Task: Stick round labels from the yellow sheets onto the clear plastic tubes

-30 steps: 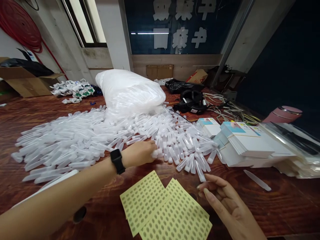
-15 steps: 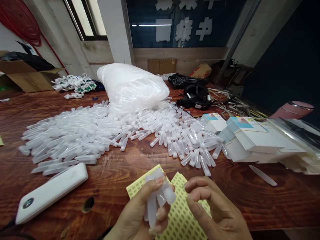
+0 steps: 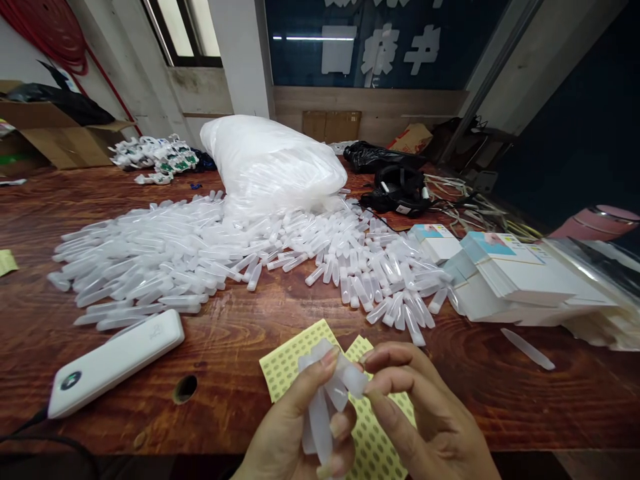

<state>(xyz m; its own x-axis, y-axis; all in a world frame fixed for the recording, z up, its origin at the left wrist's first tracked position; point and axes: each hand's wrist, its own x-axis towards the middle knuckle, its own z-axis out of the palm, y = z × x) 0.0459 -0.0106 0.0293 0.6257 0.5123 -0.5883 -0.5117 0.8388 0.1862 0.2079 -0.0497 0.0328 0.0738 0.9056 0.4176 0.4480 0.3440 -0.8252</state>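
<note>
Several translucent plastic tubes [image 3: 320, 420] are bunched in my left hand [image 3: 295, 417], its thumb pressed over them and its fingers wrapped underneath. One tube points to the right, its blunt white end [image 3: 354, 381] sticking out of the bunch. At that end, the thumb and fingertips of my right hand [image 3: 425, 407] are drawn together and touch it; anything small between them is hidden. Beneath both hands lie yellow sticker sheets [image 3: 295, 348] printed with rows of small dark ovals.
A wide heap of similar tubes [image 3: 150, 253] spreads before a big white plastic bag [image 3: 275, 160]. To the left lies a white power bank [image 3: 117, 363] near a table hole [image 3: 185, 389]. Stacked printed cards [image 3: 515, 273] and one loose tube [image 3: 528, 349] are on the right.
My right fingertips have come leftward to the blunt end of the outward tube, closing the gap between the hands. My left hand still grips the bunch. The view has shifted slightly.
</note>
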